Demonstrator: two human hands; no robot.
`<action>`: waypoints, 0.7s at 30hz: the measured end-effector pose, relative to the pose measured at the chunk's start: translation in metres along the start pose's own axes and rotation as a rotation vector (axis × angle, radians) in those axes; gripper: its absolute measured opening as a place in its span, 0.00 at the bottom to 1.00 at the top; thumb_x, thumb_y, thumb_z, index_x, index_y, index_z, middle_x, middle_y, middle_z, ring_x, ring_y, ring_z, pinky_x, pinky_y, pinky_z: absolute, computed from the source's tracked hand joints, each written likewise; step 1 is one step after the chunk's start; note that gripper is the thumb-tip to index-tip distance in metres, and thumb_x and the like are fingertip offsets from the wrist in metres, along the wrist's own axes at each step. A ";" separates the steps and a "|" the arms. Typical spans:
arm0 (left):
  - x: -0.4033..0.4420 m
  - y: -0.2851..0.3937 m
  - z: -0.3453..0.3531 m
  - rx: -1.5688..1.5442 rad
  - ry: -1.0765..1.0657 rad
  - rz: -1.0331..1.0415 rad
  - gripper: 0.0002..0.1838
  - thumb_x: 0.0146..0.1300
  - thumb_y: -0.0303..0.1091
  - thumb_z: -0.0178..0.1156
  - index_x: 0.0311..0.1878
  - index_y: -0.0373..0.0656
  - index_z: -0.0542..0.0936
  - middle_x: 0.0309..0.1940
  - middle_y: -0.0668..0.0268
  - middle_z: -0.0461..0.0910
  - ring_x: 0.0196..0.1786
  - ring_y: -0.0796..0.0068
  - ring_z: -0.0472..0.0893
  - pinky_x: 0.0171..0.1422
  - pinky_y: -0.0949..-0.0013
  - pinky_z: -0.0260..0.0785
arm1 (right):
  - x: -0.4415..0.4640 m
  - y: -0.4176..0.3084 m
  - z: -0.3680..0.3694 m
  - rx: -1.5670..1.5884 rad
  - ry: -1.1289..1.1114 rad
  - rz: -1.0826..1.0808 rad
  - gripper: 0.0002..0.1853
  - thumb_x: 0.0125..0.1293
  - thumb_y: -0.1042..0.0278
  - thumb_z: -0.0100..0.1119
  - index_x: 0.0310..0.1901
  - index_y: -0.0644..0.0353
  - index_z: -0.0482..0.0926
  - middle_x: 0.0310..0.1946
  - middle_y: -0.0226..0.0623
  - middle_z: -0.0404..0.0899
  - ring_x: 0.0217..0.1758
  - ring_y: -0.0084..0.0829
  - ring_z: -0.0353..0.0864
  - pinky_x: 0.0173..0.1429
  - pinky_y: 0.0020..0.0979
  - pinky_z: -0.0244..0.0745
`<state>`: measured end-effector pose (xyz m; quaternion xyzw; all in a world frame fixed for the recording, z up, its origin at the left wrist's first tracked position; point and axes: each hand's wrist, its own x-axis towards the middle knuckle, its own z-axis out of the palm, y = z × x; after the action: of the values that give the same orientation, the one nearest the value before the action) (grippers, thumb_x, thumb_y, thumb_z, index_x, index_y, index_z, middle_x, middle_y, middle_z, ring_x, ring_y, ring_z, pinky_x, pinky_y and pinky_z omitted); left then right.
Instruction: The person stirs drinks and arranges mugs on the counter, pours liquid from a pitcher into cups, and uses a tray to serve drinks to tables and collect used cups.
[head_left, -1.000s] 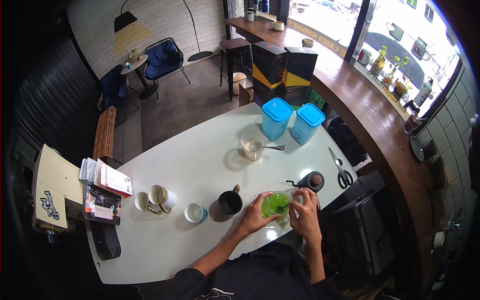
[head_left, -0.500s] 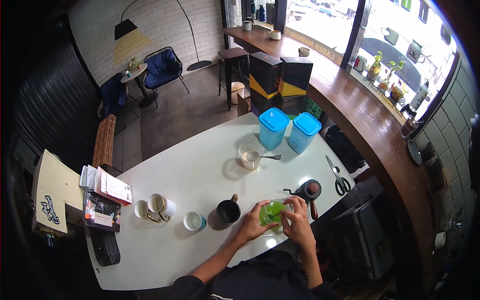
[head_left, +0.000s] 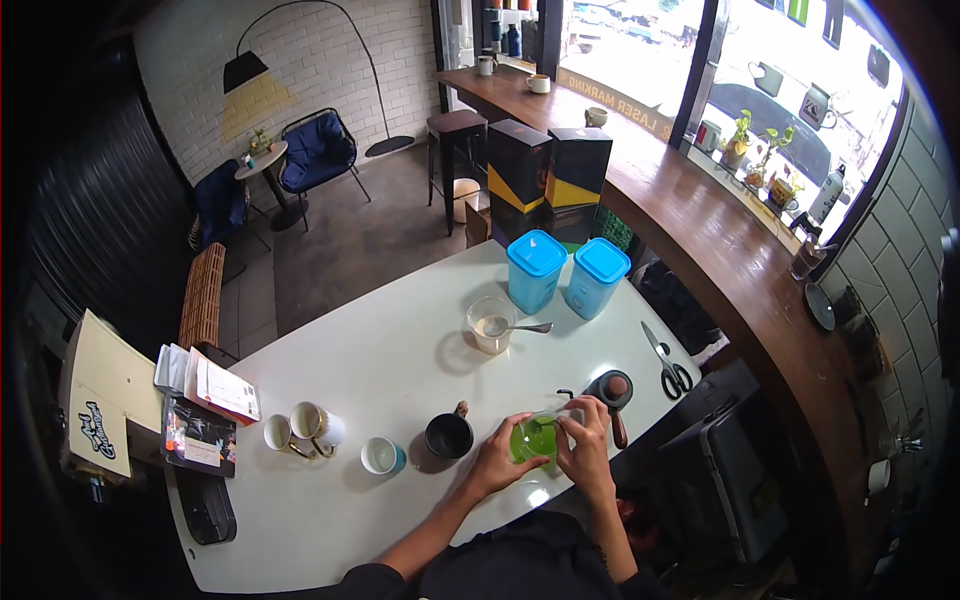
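Near the table's front edge, a clear cup of bright green contents point(head_left: 535, 439) is wrapped on its left side by my left hand point(head_left: 495, 459). My right hand point(head_left: 587, 447) is pinched at the cup's right rim, around a thin utensil whose handle is mostly hidden by the fingers. A black cup point(head_left: 449, 437) stands just left of my left hand. Behind my right hand is a dark hand grinder point(head_left: 611, 389) with a wooden handle. A clear cup with a spoon point(head_left: 490, 326) stands farther back.
Two blue-lidded containers point(head_left: 537, 272) stand at the table's back, before black and yellow boxes point(head_left: 518, 170). Scissors point(head_left: 667, 361) lie at the right. White mugs point(head_left: 316, 428) and a small white cup point(head_left: 380, 456) are at the left, near papers point(head_left: 222, 385). A wooden counter point(head_left: 690, 225) curves along the right.
The view has tilted, so the tabletop things appear lower. My left hand stays around the green cup, while my right fingers have shifted slightly at its rim.
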<state>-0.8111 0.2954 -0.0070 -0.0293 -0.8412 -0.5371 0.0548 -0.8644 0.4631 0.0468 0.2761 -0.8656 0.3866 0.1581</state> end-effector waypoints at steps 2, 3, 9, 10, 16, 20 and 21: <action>0.001 0.001 0.000 -0.008 -0.008 -0.004 0.44 0.49 0.45 0.78 0.65 0.40 0.66 0.59 0.54 0.76 0.63 0.57 0.77 0.65 0.60 0.70 | -0.001 -0.003 -0.004 0.024 -0.048 -0.021 0.06 0.52 0.79 0.65 0.33 0.66 0.83 0.48 0.45 0.75 0.59 0.50 0.69 0.63 0.45 0.64; 0.001 -0.001 0.001 -0.008 -0.007 -0.002 0.44 0.49 0.45 0.78 0.65 0.40 0.66 0.59 0.54 0.76 0.63 0.57 0.77 0.65 0.60 0.70 | -0.002 -0.005 -0.006 0.047 -0.100 -0.039 0.06 0.52 0.79 0.65 0.34 0.66 0.84 0.48 0.44 0.75 0.59 0.49 0.70 0.63 0.45 0.64; 0.001 -0.002 0.002 -0.008 0.028 0.010 0.42 0.48 0.46 0.77 0.64 0.42 0.67 0.56 0.55 0.78 0.58 0.54 0.79 0.60 0.59 0.73 | 0.000 -0.010 -0.028 -0.012 -0.169 -0.056 0.05 0.51 0.79 0.65 0.32 0.66 0.83 0.48 0.43 0.75 0.60 0.48 0.70 0.64 0.45 0.64; 0.001 0.000 0.001 0.008 0.040 0.026 0.42 0.48 0.46 0.77 0.64 0.42 0.68 0.56 0.55 0.78 0.58 0.55 0.80 0.60 0.59 0.73 | 0.000 -0.010 -0.029 -0.065 -0.141 -0.046 0.05 0.51 0.79 0.65 0.32 0.66 0.83 0.48 0.43 0.75 0.60 0.48 0.70 0.63 0.45 0.64; 0.000 -0.003 0.003 0.023 0.053 0.044 0.42 0.48 0.46 0.77 0.63 0.43 0.68 0.55 0.55 0.79 0.57 0.55 0.80 0.59 0.60 0.73 | 0.001 0.000 -0.012 -0.085 0.050 -0.006 0.05 0.50 0.80 0.63 0.30 0.67 0.82 0.47 0.45 0.75 0.57 0.48 0.71 0.62 0.45 0.66; 0.001 -0.005 0.003 0.012 0.047 0.055 0.42 0.48 0.46 0.77 0.63 0.43 0.68 0.55 0.55 0.78 0.57 0.55 0.80 0.59 0.60 0.73 | -0.004 0.004 0.007 0.047 0.069 0.052 0.03 0.50 0.80 0.62 0.29 0.68 0.80 0.45 0.47 0.75 0.55 0.50 0.71 0.59 0.47 0.66; 0.001 -0.005 0.003 0.012 0.046 0.054 0.42 0.48 0.46 0.77 0.63 0.43 0.68 0.55 0.55 0.78 0.57 0.55 0.80 0.59 0.60 0.73 | -0.006 0.005 0.007 0.047 0.068 0.053 0.03 0.50 0.80 0.62 0.29 0.68 0.80 0.45 0.47 0.75 0.55 0.50 0.71 0.59 0.47 0.66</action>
<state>-0.8125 0.2964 -0.0124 -0.0392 -0.8419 -0.5308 0.0889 -0.8635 0.4624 0.0365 0.2436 -0.8573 0.4202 0.1706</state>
